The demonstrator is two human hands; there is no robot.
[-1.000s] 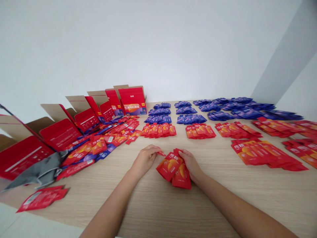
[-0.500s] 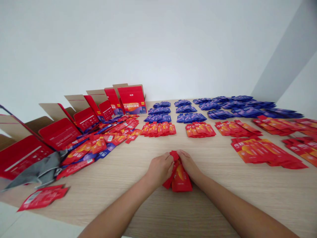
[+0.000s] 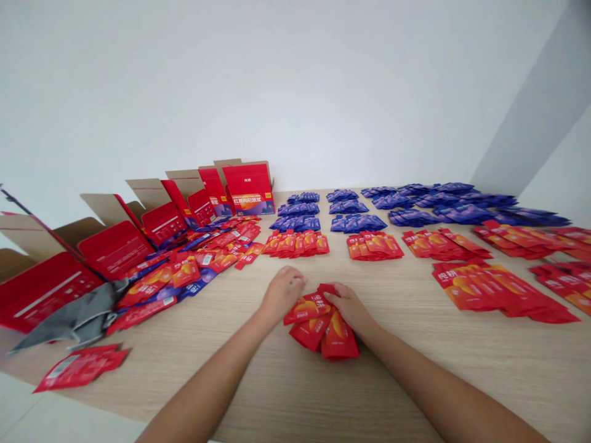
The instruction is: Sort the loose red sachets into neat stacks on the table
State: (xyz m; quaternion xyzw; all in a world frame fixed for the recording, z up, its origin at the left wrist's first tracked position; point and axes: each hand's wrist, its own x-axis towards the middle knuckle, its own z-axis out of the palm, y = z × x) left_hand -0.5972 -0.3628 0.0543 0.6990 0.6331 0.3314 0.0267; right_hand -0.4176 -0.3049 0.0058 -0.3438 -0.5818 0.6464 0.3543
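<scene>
Several red sachets point(image 3: 323, 329) with orange fruit prints lie fanned out on the table in front of me. My right hand point(image 3: 351, 304) grips them at their upper right end, its thumb on the top one. Just left of the fan, my left hand point(image 3: 283, 294) is raised off the sachets with its fingers loosely bent and apart; nothing shows in it. Further left spreads a loose pile of mixed red and purple sachets point(image 3: 184, 271).
Open red cartons point(image 3: 115, 246) line the left side, one upright carton point(image 3: 249, 191) at the back. Stacks of purple sachets point(image 3: 300, 223) and red sachets point(image 3: 498, 286) stand behind and right. Grey cloth point(image 3: 74, 314) and more red sachets point(image 3: 80, 368) lie at left.
My left hand has let go of the red sachets and moved up and left. The sachets have fanned out leftward, while my right hand keeps its hold.
</scene>
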